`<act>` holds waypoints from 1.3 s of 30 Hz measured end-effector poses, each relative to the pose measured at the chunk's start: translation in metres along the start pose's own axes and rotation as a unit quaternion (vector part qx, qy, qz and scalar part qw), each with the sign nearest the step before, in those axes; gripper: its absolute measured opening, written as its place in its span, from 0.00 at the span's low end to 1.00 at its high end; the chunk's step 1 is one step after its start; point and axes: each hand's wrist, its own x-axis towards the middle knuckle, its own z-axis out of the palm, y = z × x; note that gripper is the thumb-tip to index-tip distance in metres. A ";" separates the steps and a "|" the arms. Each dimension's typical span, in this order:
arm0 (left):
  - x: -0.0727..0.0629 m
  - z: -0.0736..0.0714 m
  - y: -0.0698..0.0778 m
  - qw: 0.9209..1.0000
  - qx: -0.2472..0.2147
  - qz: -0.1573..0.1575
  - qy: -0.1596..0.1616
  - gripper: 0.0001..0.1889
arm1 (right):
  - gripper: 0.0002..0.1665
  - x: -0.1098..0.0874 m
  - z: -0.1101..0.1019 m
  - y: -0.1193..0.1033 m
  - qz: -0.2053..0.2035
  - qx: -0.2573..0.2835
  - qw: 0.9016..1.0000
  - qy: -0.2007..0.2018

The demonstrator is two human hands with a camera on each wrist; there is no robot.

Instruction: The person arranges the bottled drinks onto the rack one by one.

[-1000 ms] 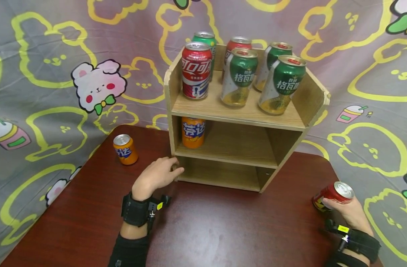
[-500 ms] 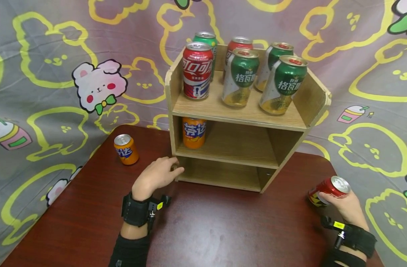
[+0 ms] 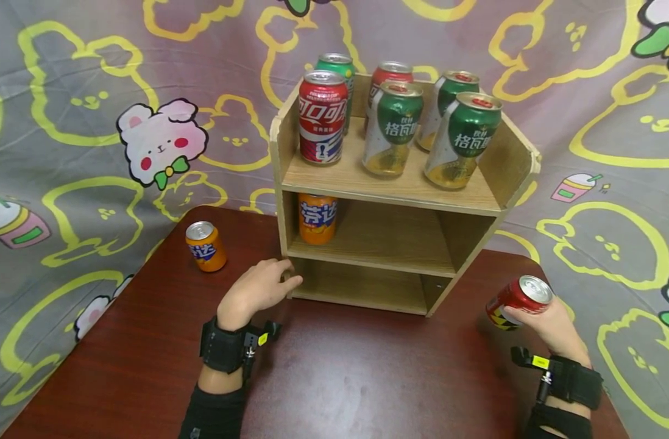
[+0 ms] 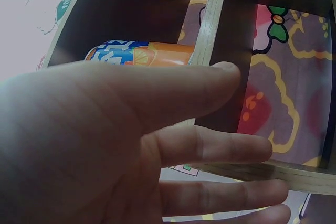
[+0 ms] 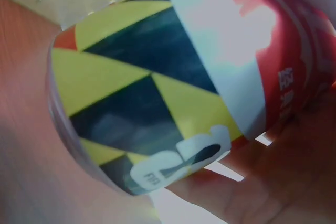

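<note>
My right hand (image 3: pixel 554 326) grips a red soda can (image 3: pixel 518 302), which tilts with its silver top toward the upper right. Up close in the right wrist view, the soda can (image 5: pixel 152 82) shows a yellow and black pattern below a red part. At the lower left side of the wooden shelf (image 3: pixel 395 195) is my left hand (image 3: pixel 260 283), its fingers loosely extended and touching or very near the side panel. The left wrist view has the left hand (image 4: pixel 157 114) with fingers apart and nothing held. Behind its thumb lies part of an orange can (image 4: pixel 163 53).
Several red and green cans, including a green-and-gold can (image 3: pixel 395 128), stand on the top level. One orange can (image 3: pixel 318 219) stands at the left of the middle level. Another orange can (image 3: pixel 205 247) stands on the dark red table (image 3: pixel 345 378), left of the shelf.
My right hand has moved left and slightly up with the red soda can, bringing it closer to the shelf. The left hand has stayed in place.
</note>
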 end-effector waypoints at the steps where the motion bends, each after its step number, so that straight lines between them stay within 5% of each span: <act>1: 0.000 0.000 0.000 1.000 -0.001 0.001 0.000 0.21 | 0.43 -0.001 0.000 -0.005 -0.008 0.001 1.000 0.002; 15: 0.004 0.002 0.001 1.000 0.001 0.001 0.001 0.21 | 0.36 -0.013 0.021 -0.066 -0.139 0.010 0.990 -0.017; 29: 0.004 0.003 0.000 1.000 0.002 0.007 -0.003 0.21 | 0.35 -0.029 0.032 -0.106 -0.189 0.054 0.977 -0.085; 39: 0.003 0.003 0.002 1.000 0.000 0.009 -0.010 0.23 | 0.37 -0.030 0.032 -0.141 -0.261 0.139 0.941 -0.164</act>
